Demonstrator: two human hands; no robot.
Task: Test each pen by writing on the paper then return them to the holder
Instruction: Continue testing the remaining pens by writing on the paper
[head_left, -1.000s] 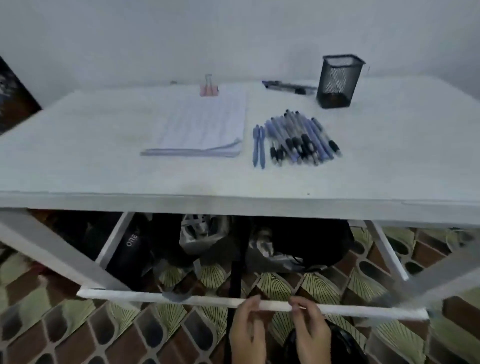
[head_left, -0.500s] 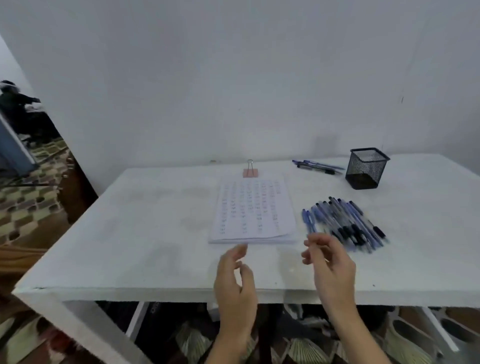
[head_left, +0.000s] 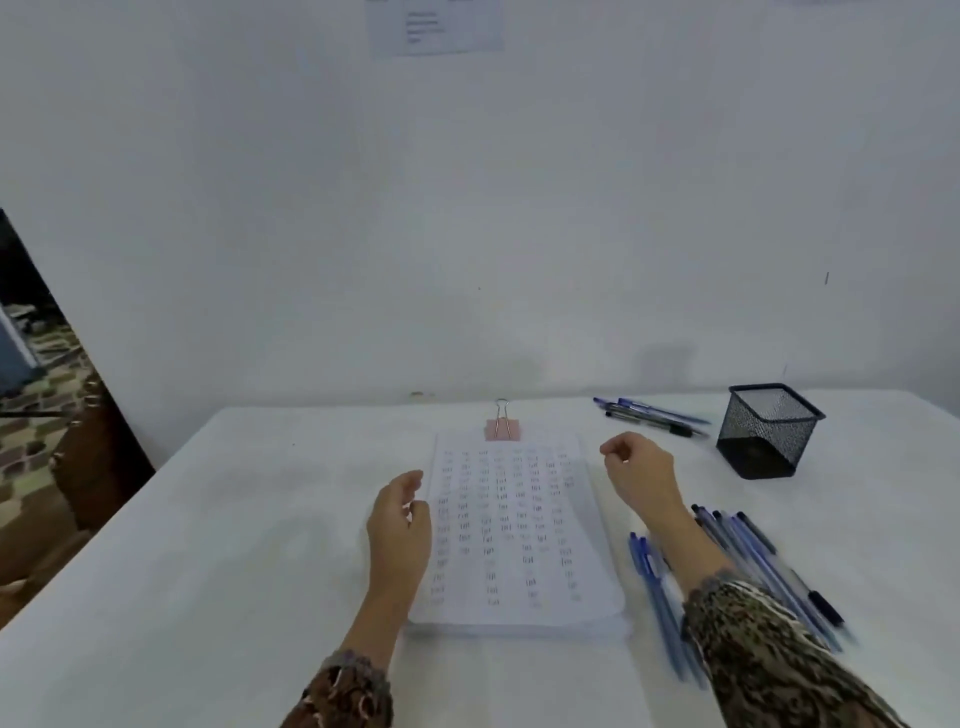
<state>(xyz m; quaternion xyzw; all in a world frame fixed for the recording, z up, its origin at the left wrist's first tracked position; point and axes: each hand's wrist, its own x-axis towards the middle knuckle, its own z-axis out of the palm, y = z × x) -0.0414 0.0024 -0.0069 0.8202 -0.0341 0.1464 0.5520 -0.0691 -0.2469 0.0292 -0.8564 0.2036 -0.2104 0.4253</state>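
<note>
A stack of paper (head_left: 514, 525) covered in small written marks lies in the middle of the white table (head_left: 234, 545), clamped at its far edge by a pink binder clip (head_left: 502, 427). Several blue pens (head_left: 748, 561) lie in a loose pile right of the paper. A black mesh holder (head_left: 766, 431) stands at the back right. My left hand (head_left: 400, 525) hovers at the paper's left edge, fingers loosely curled, holding nothing. My right hand (head_left: 636, 473) hangs over the paper's upper right corner, fingers curled, nothing visible in it. My right forearm covers part of the pen pile.
A few more pens (head_left: 649, 415) lie by the wall behind the holder's left side. The wall runs along the table's far edge. A dark doorway and patterned floor (head_left: 36, 395) show at the left.
The view has risen from under the table to above it. Both hands have come up from the lower crossbar and moved forward over the paper.
</note>
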